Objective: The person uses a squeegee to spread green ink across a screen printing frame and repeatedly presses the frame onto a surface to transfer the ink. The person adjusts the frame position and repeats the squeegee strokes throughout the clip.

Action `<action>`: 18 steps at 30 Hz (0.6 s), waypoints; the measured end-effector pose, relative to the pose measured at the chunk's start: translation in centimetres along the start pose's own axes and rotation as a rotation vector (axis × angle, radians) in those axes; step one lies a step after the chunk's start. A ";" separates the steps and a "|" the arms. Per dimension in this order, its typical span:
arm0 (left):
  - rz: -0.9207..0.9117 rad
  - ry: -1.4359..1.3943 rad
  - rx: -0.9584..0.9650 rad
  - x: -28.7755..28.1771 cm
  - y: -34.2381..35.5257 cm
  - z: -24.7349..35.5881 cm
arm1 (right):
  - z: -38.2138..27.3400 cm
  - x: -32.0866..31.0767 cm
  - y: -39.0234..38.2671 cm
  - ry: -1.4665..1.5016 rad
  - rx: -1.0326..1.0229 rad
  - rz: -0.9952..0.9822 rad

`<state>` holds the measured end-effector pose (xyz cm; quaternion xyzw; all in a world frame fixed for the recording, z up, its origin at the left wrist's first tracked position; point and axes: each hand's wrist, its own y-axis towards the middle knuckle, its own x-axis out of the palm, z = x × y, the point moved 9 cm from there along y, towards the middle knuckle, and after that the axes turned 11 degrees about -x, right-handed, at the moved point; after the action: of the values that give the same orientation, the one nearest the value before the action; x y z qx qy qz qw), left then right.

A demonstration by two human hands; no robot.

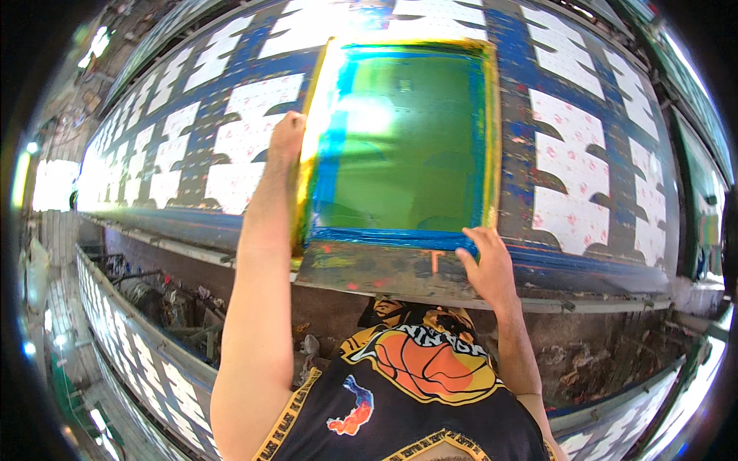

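A screen printing frame [400, 240] with a green mesh, blue tape along its inner edges and yellowish rails lies over the long table in front of me. My left hand [287, 134] is closed on its left rail, the fingers partly hidden. At the near right corner, my right hand [488, 265] has its fingers and thumb around the near rail. White fabric pieces [569, 169] with small reddish prints and curved cut-outs lie in rows on both sides of the frame.
The long printing table [513, 154] is dark blue and paint-stained, with a rail [607, 304] along its near edge. Behind me, another table with white pieces [146, 346] runs at the left. Debris [573, 357] lies in the gap below.
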<state>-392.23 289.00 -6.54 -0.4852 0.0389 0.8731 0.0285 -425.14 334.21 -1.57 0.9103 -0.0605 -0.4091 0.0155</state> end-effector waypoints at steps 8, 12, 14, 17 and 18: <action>-0.050 -0.021 0.066 0.5 0.5 -0.3 | 9.9 -0.4 -1.8 0.142 0.248 0.318; -0.012 -0.026 0.125 0.2 0.2 -0.1 | 9.2 0.8 -0.9 0.001 0.170 0.294; -0.071 0.039 0.018 0.9 0.9 -1.7 | 9.4 0.5 -0.6 -0.012 0.186 0.285; -0.053 0.203 0.129 1.4 1.8 -1.8 | 9.9 -0.1 0.0 0.034 0.254 0.250; -0.070 0.115 0.084 1.4 2.0 -2.5 | 9.5 -0.5 0.1 0.015 0.251 0.257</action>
<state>-391.09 286.75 -8.97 -0.5338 0.0598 0.8399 0.0771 -432.56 334.41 -7.49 0.8930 -0.2266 -0.3862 -0.0456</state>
